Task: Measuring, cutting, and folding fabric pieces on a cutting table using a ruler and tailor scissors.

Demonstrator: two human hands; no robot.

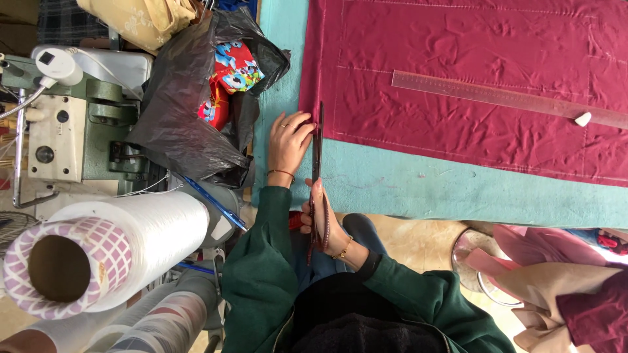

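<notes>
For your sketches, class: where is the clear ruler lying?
In the head view, the clear ruler lies slantwise on the maroon cloth, upper right, with a white chalk piece touching it.

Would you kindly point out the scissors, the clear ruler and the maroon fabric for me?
scissors (318,140), head view, on the blades along the fabric's edge.
clear ruler (497,96), head view, on its middle stretch.
maroon fabric (458,39), head view, on a bare part above the ruler.

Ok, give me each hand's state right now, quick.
Left hand: holds nothing, fingers pressed flat on the edge of the maroon fabric.
Right hand: closed around the handles of the scissors.
</notes>
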